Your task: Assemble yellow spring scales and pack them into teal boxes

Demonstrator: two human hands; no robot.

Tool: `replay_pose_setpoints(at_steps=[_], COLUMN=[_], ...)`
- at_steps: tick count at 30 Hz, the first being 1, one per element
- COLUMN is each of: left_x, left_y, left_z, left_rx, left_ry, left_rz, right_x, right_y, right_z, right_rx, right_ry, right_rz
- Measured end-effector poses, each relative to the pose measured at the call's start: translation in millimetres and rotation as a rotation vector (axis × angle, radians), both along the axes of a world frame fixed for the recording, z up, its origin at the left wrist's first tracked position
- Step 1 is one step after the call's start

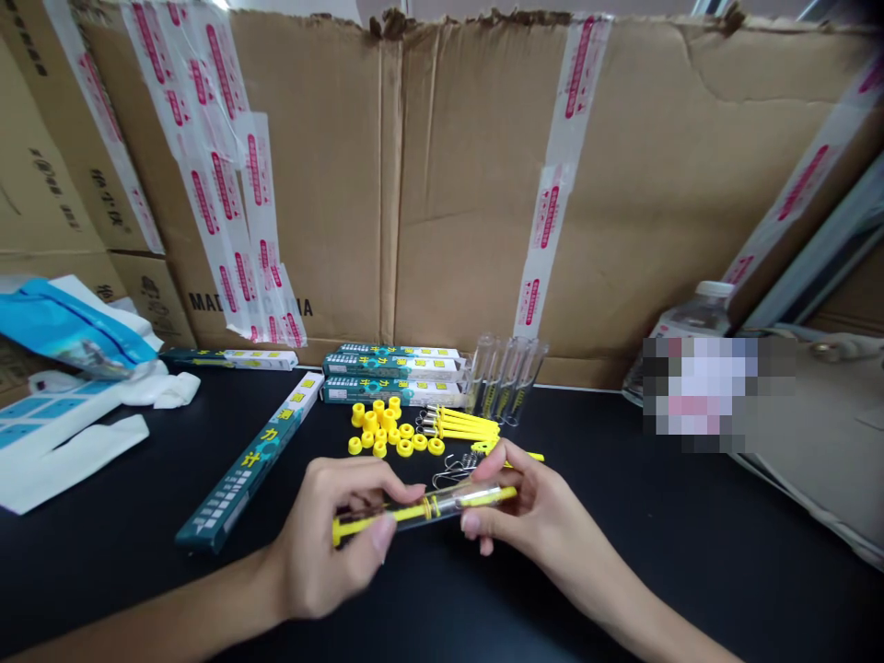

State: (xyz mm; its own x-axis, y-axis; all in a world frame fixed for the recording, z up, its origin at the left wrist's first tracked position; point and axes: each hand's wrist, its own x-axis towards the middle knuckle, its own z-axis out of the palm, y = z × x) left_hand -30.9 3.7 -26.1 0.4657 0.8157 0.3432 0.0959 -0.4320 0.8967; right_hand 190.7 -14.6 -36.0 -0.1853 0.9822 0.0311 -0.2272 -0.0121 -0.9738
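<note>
Past the long box [252, 465] on my left, I am holding the clear tube [446, 504] near-level above the worktop [539, 589], left fingers [379, 534] and right fingers [497, 525] clamped on its ends, its long axis running left to right, right end slightly higher, before the yellow caps [379, 428], hooks [452, 474] and standing tubes [507, 378].

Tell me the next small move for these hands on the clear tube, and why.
I'd probably steady the clear tube with the left hand while the right hand gently feels the yellow tip: that hand's fingers surround it, partly hiding how it sits.
</note>
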Motion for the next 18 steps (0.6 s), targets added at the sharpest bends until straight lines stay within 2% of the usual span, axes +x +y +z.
replay_pose_setpoints(at_steps=[2,3,7,11,15,18], left_x=[-0.9,-0.3,4.2,2.7,-1.7,-1.2], left_y=[-1.5,-2.9,-8.5,-5.6,2.7,6.9], left_z=[3.7,5.4,6.4,3.3,1.3,-1.4], left_rx=[0.224,0.277,0.291,0.342,0.338,0.352], left_ry=[0.113,0.151,0.248,0.27,0.261,0.266], left_rz=[0.003,0.014,0.121,0.119,0.108,0.113], right_x=[0.4,0.9,3.2,2.2,-2.1,-4.3], right_y=[0.9,1.3,0.6,-5.2,-9.0,-7.6], right_z=[-3.2,-4.1,-2.1,0.7,-3.4,-4.9], right_rx=[-0.017,-0.02,-0.007,0.004,-0.015,-0.035], right_ry=[-0.034,-0.052,-0.086,-0.102,-0.097,-0.077], right_rz=[0.0,0.004,0.03,0.045,0.075,0.048])
